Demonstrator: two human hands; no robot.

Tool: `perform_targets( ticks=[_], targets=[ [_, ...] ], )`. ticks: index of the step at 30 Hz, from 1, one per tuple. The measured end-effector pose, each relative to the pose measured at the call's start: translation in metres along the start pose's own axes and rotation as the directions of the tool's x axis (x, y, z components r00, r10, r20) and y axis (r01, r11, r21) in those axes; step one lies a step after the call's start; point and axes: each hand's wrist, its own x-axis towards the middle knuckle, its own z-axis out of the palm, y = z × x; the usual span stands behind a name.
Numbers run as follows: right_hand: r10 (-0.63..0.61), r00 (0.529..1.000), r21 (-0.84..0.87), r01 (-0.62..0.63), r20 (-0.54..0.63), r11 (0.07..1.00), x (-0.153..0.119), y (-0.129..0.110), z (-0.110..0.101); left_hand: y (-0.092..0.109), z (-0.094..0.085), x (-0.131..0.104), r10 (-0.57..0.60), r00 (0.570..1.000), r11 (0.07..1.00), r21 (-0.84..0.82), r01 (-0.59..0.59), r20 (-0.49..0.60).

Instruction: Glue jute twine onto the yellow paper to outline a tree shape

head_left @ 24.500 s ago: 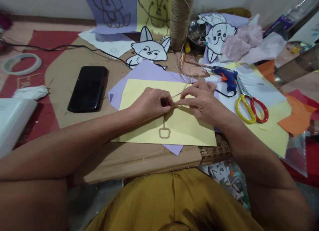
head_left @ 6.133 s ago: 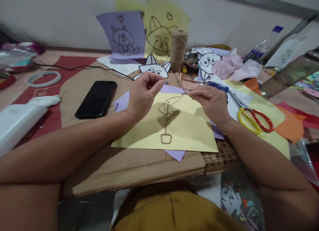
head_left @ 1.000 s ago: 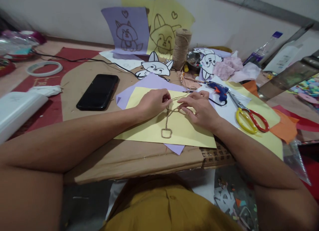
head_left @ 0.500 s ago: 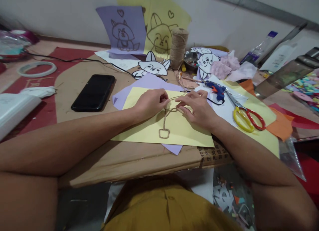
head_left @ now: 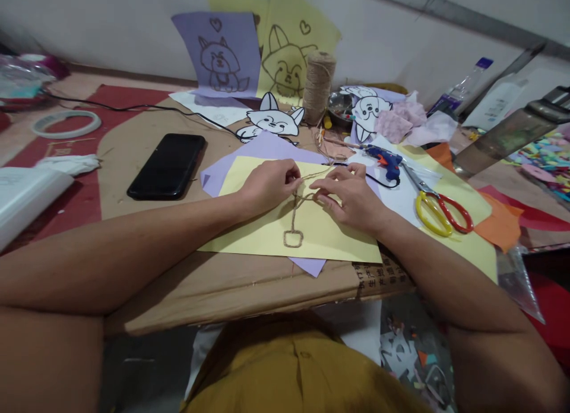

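Note:
A yellow sheet of paper [head_left: 249,237] lies over purple paper [head_left: 312,267] before me. On it, brown twine [head_left: 293,216] forms a small square with a stem rising from it. My left hand [head_left: 275,184] rests on the sheet's upper part, thumb and fingertips pinched on the twine near the top of the stem. To its right, my right hand [head_left: 350,193] has its fingers bent around a curved stretch of the same twine. Part of that twine is hidden by the fingers. A loose strand runs up between both hands towards the back.
A black phone [head_left: 167,166] lies at left. Behind stand a twine spool [head_left: 319,87] and a cut-out paper fox [head_left: 274,120]. On the right are a blue glue gun [head_left: 385,161], scissors [head_left: 434,208] and a tilted bottle [head_left: 512,134]. A tape roll [head_left: 66,123] lies far left.
The fingers of my right hand have shifted slightly along the twine. My left hand keeps its pinch in the same place, and the twine square has not moved.

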Motion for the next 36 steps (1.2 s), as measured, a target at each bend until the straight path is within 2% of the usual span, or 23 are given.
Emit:
perform_targets(
  ticks=[13,24,27,29,33,36],
  targets=[
    [-0.089,0.995,0.030,0.090,-0.036,0.996,-0.002,0.000,0.005,0.004,-0.001,-0.001,-0.018,1.000,1.000,-0.003,0.018,0.010],
    [-0.089,0.995,0.045,0.091,-0.041,0.995,-0.002,-0.002,0.007,0.003,-0.001,-0.001,-0.025,1.000,1.000,-0.002,0.025,0.012],
    [-0.078,0.997,0.043,0.078,-0.009,0.996,-0.001,-0.001,0.007,0.003,-0.001,-0.001,-0.024,1.000,0.999,-0.021,0.024,0.010],
    [-0.070,0.998,0.043,0.070,-0.004,0.997,-0.001,0.000,0.007,0.004,-0.001,-0.002,-0.027,1.000,0.999,-0.038,0.027,-0.005],
    [-0.031,0.997,0.063,0.036,-0.075,0.997,-0.001,0.003,0.007,0.006,-0.008,0.000,-0.031,0.997,0.997,-0.070,0.026,-0.072],
    [-0.021,0.998,0.060,0.024,-0.052,0.998,0.000,0.006,0.007,0.006,-0.016,0.002,-0.026,0.990,0.997,-0.069,0.016,-0.137]
  ],
)
